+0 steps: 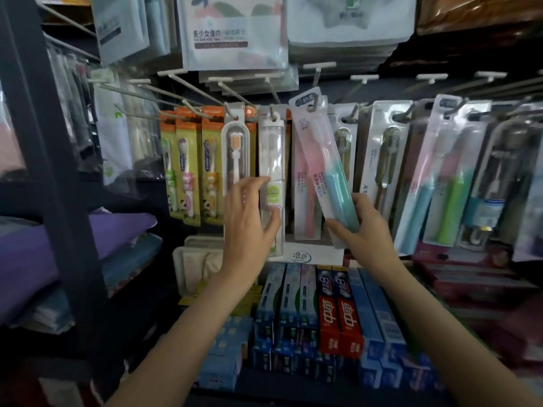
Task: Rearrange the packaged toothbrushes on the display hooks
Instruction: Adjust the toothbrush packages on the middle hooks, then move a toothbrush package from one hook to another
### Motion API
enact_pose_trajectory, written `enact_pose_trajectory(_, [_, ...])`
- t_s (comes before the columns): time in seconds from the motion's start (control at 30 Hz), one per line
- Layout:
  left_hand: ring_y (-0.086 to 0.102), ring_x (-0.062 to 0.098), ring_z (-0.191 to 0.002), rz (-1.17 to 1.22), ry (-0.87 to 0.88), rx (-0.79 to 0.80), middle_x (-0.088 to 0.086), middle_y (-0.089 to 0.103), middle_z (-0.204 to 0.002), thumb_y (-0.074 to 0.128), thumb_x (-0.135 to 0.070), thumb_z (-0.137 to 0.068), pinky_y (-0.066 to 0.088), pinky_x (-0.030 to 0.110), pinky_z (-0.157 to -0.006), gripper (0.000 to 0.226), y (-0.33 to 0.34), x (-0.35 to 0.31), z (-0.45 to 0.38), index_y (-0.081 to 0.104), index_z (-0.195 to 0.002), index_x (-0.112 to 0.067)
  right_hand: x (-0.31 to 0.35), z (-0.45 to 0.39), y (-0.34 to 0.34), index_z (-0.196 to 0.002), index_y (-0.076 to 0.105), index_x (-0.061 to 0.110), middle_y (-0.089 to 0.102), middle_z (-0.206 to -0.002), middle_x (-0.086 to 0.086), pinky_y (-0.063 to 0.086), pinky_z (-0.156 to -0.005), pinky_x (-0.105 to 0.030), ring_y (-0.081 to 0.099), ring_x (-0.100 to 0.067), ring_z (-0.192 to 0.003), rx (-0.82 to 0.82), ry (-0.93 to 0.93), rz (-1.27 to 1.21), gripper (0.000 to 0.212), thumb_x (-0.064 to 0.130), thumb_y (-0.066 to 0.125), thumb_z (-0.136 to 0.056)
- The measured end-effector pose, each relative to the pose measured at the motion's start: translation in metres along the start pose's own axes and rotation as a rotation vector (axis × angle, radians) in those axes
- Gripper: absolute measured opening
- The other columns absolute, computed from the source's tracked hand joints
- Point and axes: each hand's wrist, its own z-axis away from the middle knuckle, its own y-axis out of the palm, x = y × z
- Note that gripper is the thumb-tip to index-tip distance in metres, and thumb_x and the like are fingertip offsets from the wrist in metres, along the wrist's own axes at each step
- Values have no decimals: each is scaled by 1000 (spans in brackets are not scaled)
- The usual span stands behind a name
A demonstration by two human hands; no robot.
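My right hand grips the bottom of a tilted clear pack holding a pink and a teal toothbrush; the pack's top hole sits at a hook tip. My left hand holds the lower part of a clear tube-shaped toothbrush case that hangs on its own hook, thumb on the case's front. Left of it hangs a white blister pack with an orange-bristled brush. Further left hang orange-carded children's toothbrushes.
More toothbrush packs fill the hooks to the right. Towel packs hang above. Toothpaste boxes lie stacked on the shelf below my arms. A dark shelf post and folded cloths stand at the left.
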Motion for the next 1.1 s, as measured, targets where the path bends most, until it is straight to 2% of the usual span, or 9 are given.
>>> enact_pose_trajectory(0.1, [38,14,-117,19,5,-1,7,44,-123,60,-10,-84,30,24,-99,43,2,-8,-2,48,-125,-11,-6,8,-24,-123,42,23,52,-97,16,49,-63,-15,57,-7,-81,-50,-71,-31,45,19,65,-85])
enact_pose_trajectory(0.23, [44,18,-116,88,32,-18,6,45,-122,49,-22,-85,36,29,-101,41,12,-25,-9,48,-124,-10,-4,6,-58,-121,43,33,55,-105,16,54,-64,-19,60,0,-81,-80,-210,-10,45,15,63,-86])
enact_pose_trajectory(0.4, [45,12,-111,184,-1,-4,-1,44,-119,54,-24,-86,34,19,-99,44,26,-54,-17,45,-126,-9,0,-10,-94,-121,45,35,54,-115,7,48,-70,-18,58,-5,-90,73,-255,72,46,14,64,-85])
enact_pose_trajectory(0.5, [47,1,-102,318,-110,11,-2,46,-119,61,-17,-86,38,13,-95,43,32,-58,-21,42,-125,-13,4,-18,-99,-126,46,33,53,-113,7,43,-70,-11,58,-11,-87,149,-322,273,48,15,63,-85])
enact_pose_trajectory(0.6, [50,-1,-100,390,-176,-33,-14,48,-111,60,-14,-88,44,27,-94,37,30,-59,-21,40,-117,-24,7,-18,-96,-131,47,28,52,-109,10,41,-69,-8,57,-10,-86,117,-327,298,49,16,63,-86])
enact_pose_trajectory(0.7, [53,-2,-98,435,-133,-59,-22,47,-109,60,-11,-88,44,17,-88,38,27,-69,-17,40,-117,-24,1,-8,-96,-132,45,24,52,-106,11,44,-68,-7,54,-7,-85,144,-292,271,50,18,63,-86])
enact_pose_trajectory(0.83, [61,4,-94,536,-82,-1,-14,48,-118,59,-6,-86,50,16,-81,45,34,-89,-4,40,-120,-30,-16,14,-97,-132,40,25,51,-100,19,38,-66,4,54,2,-86,259,-213,276,57,22,68,-83])
enact_pose_trajectory(1.0, [59,-4,-88,467,50,144,-14,48,-114,58,-6,-88,47,8,-76,53,59,-117,4,36,-125,-36,-27,28,-108,-127,20,44,43,-97,22,43,-63,-5,54,11,-76,240,-184,139,70,15,66,-84])
enact_pose_trajectory(1.1, [61,1,-87,465,69,190,-5,52,-119,59,-9,-89,49,11,-75,52,72,-134,0,37,-129,-33,-28,24,-123,-130,21,46,50,-100,9,48,-62,-16,57,-1,-69,138,-206,36,72,6,61,-86])
